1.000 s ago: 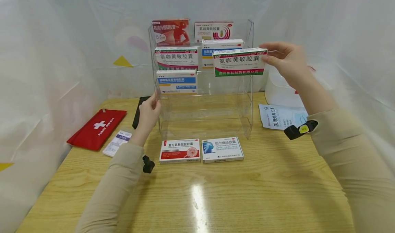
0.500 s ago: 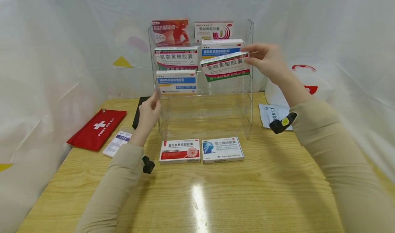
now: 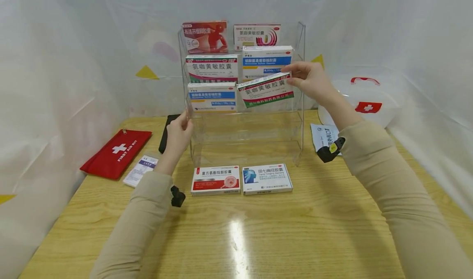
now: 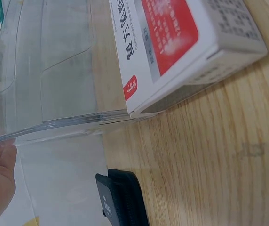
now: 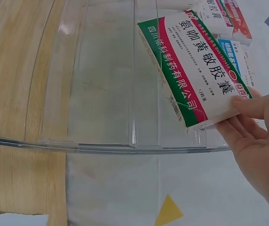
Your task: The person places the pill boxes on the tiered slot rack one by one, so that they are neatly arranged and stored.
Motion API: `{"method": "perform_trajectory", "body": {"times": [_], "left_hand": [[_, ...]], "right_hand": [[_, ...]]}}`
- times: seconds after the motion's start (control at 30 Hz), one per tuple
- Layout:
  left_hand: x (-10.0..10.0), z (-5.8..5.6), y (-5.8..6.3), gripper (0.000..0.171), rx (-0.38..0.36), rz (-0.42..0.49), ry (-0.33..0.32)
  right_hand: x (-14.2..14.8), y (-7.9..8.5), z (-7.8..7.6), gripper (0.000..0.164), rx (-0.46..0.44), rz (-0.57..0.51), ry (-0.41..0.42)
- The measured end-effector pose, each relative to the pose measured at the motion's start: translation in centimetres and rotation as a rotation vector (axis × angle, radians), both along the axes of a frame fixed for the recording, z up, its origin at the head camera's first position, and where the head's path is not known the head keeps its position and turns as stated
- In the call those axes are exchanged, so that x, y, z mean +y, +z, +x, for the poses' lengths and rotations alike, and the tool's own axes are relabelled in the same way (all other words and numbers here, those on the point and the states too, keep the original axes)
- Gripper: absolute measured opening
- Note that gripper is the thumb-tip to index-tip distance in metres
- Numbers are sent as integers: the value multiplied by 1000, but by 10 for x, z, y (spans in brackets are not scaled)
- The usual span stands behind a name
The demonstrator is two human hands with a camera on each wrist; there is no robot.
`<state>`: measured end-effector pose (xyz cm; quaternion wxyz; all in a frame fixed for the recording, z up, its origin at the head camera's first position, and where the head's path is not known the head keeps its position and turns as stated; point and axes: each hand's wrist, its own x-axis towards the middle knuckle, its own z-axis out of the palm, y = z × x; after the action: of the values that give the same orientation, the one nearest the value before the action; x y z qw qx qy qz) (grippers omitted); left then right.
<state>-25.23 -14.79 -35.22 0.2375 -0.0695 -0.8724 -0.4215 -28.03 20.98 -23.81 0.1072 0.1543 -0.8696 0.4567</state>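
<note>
A clear acrylic display rack (image 3: 245,127) with stepped shelves stands on the table. My right hand (image 3: 309,80) pinches the right end of a white, green and red medicine box (image 3: 267,91). The box is tilted, its left end lower, and overlaps the third tier just right of a blue-and-white medicine box (image 3: 212,97). In the right wrist view, thumb and fingers (image 5: 249,106) hold one end of it. My left hand (image 3: 179,133) grips the rack's left side panel; in the left wrist view its fingers (image 4: 2,155) are at the panel's edge.
Upper tiers hold several boxes, including a red one (image 3: 205,37). Two boxes, one red-and-white (image 3: 215,180) and one blue-and-white (image 3: 267,179), lie before the rack. A red first aid pouch (image 3: 117,154) lies left; a white first aid case (image 3: 358,98) and mask packet (image 3: 323,136) are right.
My right hand has moved left and down with the medicine box, from beside the rack's right side to in front of its third tier, and the box has tilted. The left hand stays put.
</note>
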Motion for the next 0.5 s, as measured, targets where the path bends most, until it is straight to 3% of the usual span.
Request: {"method": "perform_trajectory", "body": {"times": [0.3,0.5], "left_hand": [[-2,-1,1,46,11,-12,11],[0,0,1,46,9,-10,0]], "right_hand": [[-1,-6,-3,27,19,42,-17],[-3,-8,1,29,36,135,-68]]}}
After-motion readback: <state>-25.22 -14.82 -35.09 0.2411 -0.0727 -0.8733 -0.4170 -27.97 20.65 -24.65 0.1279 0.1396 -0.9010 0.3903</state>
